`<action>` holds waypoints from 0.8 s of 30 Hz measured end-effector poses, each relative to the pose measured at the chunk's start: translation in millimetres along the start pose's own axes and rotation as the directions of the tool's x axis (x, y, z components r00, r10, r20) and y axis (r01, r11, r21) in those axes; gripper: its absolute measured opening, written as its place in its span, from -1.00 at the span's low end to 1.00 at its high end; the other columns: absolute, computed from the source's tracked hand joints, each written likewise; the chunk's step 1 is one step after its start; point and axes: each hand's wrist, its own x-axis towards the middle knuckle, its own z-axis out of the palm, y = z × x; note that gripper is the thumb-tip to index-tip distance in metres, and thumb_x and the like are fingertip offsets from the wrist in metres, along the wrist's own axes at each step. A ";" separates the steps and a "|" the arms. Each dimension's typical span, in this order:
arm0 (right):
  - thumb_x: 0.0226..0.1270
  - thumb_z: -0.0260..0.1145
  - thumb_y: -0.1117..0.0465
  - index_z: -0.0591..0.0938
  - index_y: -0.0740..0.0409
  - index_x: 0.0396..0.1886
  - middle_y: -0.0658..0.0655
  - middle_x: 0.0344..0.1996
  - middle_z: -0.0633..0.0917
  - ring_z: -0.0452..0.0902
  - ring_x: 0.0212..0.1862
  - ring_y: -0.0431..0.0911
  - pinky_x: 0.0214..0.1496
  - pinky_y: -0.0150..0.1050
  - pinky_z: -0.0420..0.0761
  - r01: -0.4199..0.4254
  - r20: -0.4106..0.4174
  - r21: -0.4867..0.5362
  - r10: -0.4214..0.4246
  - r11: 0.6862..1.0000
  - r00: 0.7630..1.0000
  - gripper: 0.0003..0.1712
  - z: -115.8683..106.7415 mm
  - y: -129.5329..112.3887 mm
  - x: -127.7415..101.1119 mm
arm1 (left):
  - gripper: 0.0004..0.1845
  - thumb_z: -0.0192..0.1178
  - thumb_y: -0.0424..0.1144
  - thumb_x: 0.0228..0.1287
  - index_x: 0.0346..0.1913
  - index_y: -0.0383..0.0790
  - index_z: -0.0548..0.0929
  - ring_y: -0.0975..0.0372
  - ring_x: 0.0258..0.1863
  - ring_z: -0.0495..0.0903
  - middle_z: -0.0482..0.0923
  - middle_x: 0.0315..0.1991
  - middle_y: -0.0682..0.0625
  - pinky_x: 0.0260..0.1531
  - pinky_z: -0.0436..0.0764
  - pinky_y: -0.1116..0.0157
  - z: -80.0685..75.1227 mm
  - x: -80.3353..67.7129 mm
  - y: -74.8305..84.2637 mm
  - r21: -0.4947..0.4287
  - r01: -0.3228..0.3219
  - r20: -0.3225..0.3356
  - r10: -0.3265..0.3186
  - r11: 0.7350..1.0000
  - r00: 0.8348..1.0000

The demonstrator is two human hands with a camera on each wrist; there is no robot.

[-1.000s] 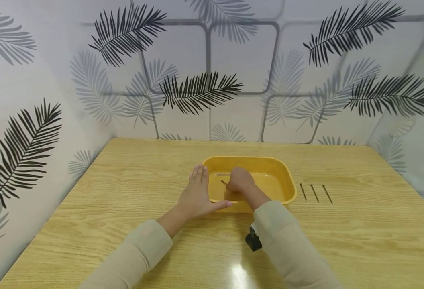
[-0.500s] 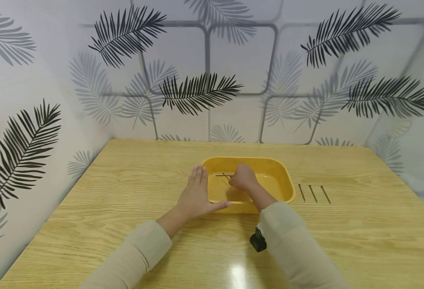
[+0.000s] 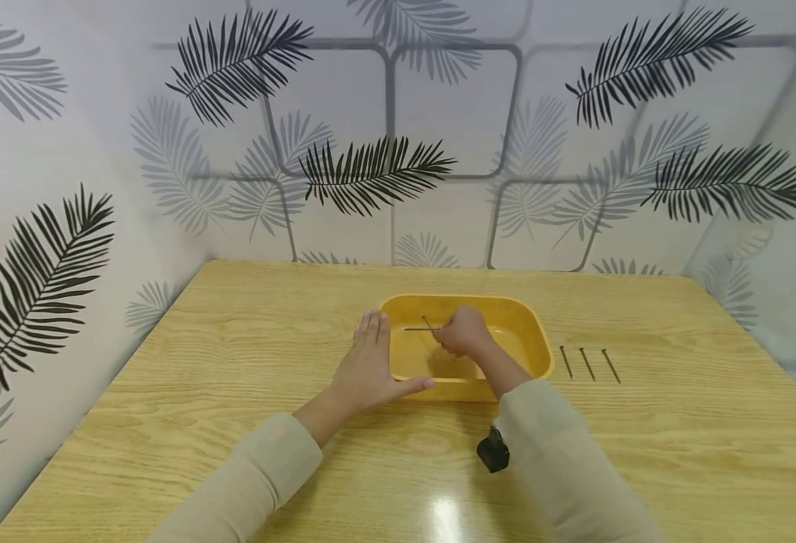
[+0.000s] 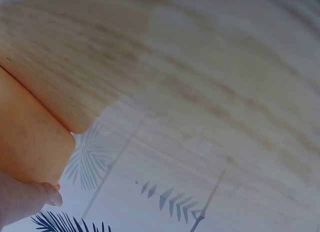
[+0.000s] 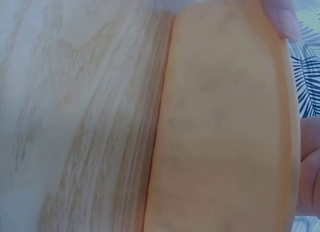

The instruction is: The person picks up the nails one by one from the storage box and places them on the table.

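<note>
A yellow plastic tray (image 3: 506,339) stands on the wooden table. My left hand (image 3: 365,366) rests against its left end, fingers straight along the side and thumb stretched along the near rim. Inside the tray, my right hand (image 3: 463,330) pinches a long dark screw (image 3: 427,321) whose head points up and away. Another screw (image 3: 413,329) lies flat on the tray floor, its right end close to my right fingertips. In the right wrist view, the tray's near wall (image 5: 225,112) hides most of the right hand. The left wrist view shows a thumb (image 4: 35,199) at the rim.
Three similar screws (image 3: 588,364) lie in a spaced row on the table (image 3: 683,422), right of the tray. A black wrist device (image 3: 493,450) hangs under my right sleeve. Behind the table rises a leaf-patterned wall (image 3: 344,234).
My right hand has shifted right and slightly away inside the tray. The pinched screw has moved with it, from below the flat screw to across it. The left hand stays in place.
</note>
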 end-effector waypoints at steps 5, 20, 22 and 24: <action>0.21 0.23 0.31 0.68 0.48 -0.36 0.27 -0.52 0.71 0.53 -0.58 -0.15 -0.38 -0.28 0.65 -0.034 0.006 0.066 0.034 0.997 0.999 -0.75 -5.4 -0.5 -1.9 | 0.27 0.08 0.48 -0.04 0.42 -0.46 -0.13 -0.08 0.47 -0.24 -0.22 0.46 -0.33 0.43 -0.06 0.02 -0.6 0.4 0.2 -0.001 -0.001 -0.003 0.001 1.000 1.000; 0.18 0.22 0.32 0.65 0.50 -0.27 0.26 -0.49 0.72 0.54 -0.58 -0.17 -0.49 -0.40 0.60 -0.062 -0.014 0.136 0.065 0.989 0.998 -0.74 -16.2 7.9 -1.6 | 0.26 0.07 0.47 -0.03 0.43 -0.46 -0.14 -0.05 0.48 -0.28 -0.24 0.46 -0.33 0.43 -0.09 0.03 0.5 0.5 -0.1 -0.004 0.009 0.011 -0.009 1.000 1.000; 0.19 0.22 0.32 0.65 0.49 -0.27 0.25 -0.50 0.72 0.53 -0.59 -0.20 -0.51 -0.42 0.59 -0.066 -0.017 0.133 0.069 0.989 0.997 -0.74 -17.6 8.6 -1.9 | 0.26 0.08 0.47 -0.03 0.42 -0.46 -0.14 -0.06 0.48 -0.27 -0.24 0.46 -0.33 0.43 -0.09 0.03 0.2 0.3 0.2 -0.007 0.009 0.011 -0.009 1.000 1.000; 0.20 0.22 0.32 0.64 0.49 -0.27 0.21 -0.55 0.70 0.50 -0.62 -0.22 -0.52 -0.43 0.58 -0.067 -0.024 0.144 0.071 0.987 0.997 -0.75 -19.0 8.9 -2.4 | 0.26 0.08 0.46 -0.02 0.42 -0.47 -0.14 -0.07 0.48 -0.26 -0.24 0.46 -0.34 0.43 -0.09 0.03 -0.5 -0.1 0.8 -0.007 0.007 0.010 -0.007 1.000 1.000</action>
